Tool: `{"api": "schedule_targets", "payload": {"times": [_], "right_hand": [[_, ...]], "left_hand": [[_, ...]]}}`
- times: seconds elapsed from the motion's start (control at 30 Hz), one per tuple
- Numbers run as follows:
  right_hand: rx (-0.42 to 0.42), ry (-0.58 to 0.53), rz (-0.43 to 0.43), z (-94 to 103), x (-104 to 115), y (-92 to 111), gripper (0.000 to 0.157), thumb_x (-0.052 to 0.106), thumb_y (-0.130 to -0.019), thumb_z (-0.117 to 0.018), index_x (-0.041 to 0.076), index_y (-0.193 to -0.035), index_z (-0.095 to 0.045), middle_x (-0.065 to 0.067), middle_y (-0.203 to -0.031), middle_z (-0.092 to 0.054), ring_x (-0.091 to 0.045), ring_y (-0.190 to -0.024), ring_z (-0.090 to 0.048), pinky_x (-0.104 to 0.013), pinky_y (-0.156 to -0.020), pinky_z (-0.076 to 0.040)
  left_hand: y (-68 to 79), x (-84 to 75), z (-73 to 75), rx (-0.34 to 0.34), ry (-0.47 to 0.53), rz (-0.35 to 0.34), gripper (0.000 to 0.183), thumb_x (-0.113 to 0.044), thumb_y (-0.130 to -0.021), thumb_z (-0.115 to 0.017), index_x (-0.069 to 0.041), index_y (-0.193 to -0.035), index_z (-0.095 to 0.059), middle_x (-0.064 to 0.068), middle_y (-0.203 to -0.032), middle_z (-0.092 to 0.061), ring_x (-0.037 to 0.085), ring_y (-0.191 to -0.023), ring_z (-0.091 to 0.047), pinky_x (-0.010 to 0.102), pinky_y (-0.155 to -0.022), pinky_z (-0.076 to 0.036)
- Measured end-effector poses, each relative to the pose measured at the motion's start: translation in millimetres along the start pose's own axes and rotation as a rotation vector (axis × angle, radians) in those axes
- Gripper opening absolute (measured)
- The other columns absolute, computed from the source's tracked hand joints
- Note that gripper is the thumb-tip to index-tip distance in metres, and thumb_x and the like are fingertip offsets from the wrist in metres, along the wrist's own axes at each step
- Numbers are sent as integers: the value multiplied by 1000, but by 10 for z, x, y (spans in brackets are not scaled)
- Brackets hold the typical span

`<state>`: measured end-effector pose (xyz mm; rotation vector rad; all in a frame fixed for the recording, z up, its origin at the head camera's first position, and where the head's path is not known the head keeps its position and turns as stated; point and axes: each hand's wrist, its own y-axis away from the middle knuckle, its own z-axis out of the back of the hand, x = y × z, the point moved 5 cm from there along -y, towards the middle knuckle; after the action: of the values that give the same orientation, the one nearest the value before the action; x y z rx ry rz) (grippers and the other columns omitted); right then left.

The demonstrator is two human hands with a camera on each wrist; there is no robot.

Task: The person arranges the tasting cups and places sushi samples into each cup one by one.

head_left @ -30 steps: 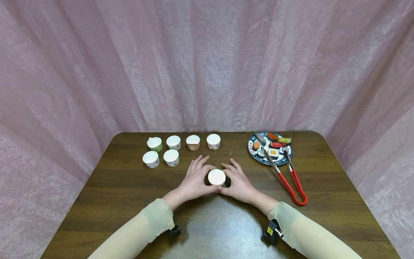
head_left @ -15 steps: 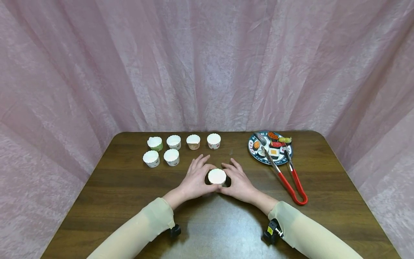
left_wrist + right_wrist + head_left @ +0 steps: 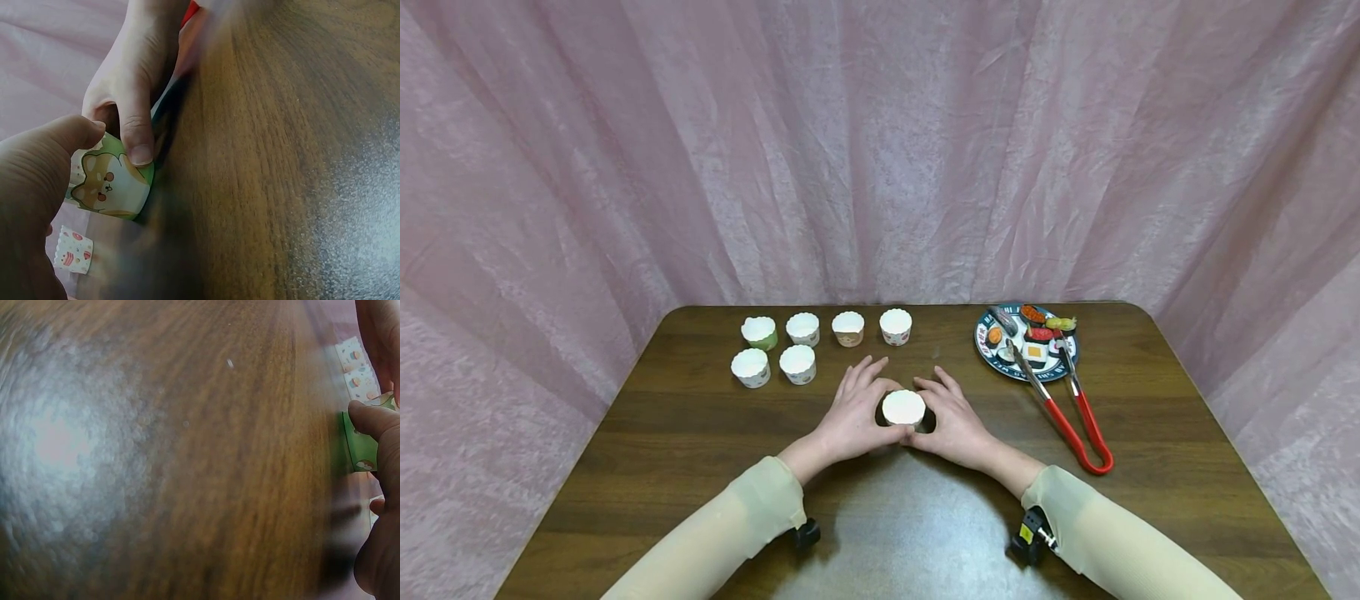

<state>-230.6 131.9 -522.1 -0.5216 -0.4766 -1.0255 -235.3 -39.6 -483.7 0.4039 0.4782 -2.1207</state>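
Observation:
A green paper baking cup (image 3: 115,187) with a cartoon animal face stands on the table; its white inside faces up in the head view. My left hand (image 3: 852,417) holds it from the left, thumb at the near side and fingers curved around behind. From the right, my right hand (image 3: 955,423) grips the same baking cup, its thumb pressed on the green wall in the left wrist view. Both thumbs nearly meet in front of the cup. The far fingertips are partly hidden. In the right wrist view a green piece of the cup (image 3: 362,447) shows beside the right thumb.
Several more paper baking cups stand in two rows at the back left, among them a green one (image 3: 760,334) and a tan one (image 3: 848,331). At the back right, a patterned plate (image 3: 982,343) bears several sushi pieces. Red-handled tongs (image 3: 1067,432) lean on it.

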Motion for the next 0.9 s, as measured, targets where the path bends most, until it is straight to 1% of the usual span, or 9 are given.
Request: {"api": "schedule_targets", "payload": {"times": [0.17, 0.3, 0.4, 0.47, 0.53, 0.67, 0.9], "right_hand": [[-5, -3, -2, 2, 1, -3, 54, 43, -80, -86, 15, -123, -69, -14, -155, -47, -37, -154, -14, -58, -120, -21], [-7, -13, -3, 5, -2, -1, 65, 43, -78, -88, 14, -131, -67, -14, -155, -47, -37, -154, -15, -58, -120, -21], [-12, -11, 16, 10, 6, -4, 72, 42, -76, -89, 13, -137, -64, -14, -154, -48, -40, -153, -16, -59, -120, -20], [-14, -8, 25, 11, 11, -7, 71, 41, -76, -90, 14, -136, -65, -13, -153, -49, -41, -152, -17, -59, -120, -20], [-13, -7, 25, 11, 11, -10, 68, 41, -75, -90, 15, -133, -67, -12, -153, -49, -41, -152, -17, -59, -120, -20], [-5, -7, 5, 7, 0, -12, 60, 42, -74, -91, 18, -126, -69, -9, -154, -48, -39, -153, -16, -59, -120, -20], [-7, -7, -3, 6, -7, -15, 57, 42, -74, -91, 19, -123, -70, -10, -154, -48, -39, -153, -16, -59, -120, -20]], "left_hand": [[-9, -9, 30, -3, 24, 14, 58, -53, -81, -80, -17, -125, -64, 12, -164, -31, 33, -155, -11, 60, -122, -6], [-22, -20, 77, -11, 33, 15, 59, -54, -82, -80, -18, -125, -64, 13, -164, -30, 34, -155, -12, 59, -122, -5], [-34, -28, 151, -23, 40, 15, 59, -54, -82, -80, -18, -126, -63, 12, -165, -29, 34, -155, -12, 59, -122, -5], [-42, -30, 214, -33, 50, 19, 59, -53, -83, -80, -18, -127, -63, 12, -165, -28, 32, -155, -10, 59, -122, -5], [-53, -30, 280, -51, 59, 16, 58, -52, -83, -81, -19, -127, -63, 12, -165, -28, 33, -155, -9, 60, -121, -6], [-69, -13, 386, -76, 73, 20, 56, -51, -83, -81, -20, -126, -63, 11, -166, -26, 32, -156, -8, 62, -121, -6], [-83, 29, 487, -92, 53, 30, 60, -53, -84, -80, -18, -129, -62, 10, -167, -24, 34, -156, -8, 62, -121, -4]]}}
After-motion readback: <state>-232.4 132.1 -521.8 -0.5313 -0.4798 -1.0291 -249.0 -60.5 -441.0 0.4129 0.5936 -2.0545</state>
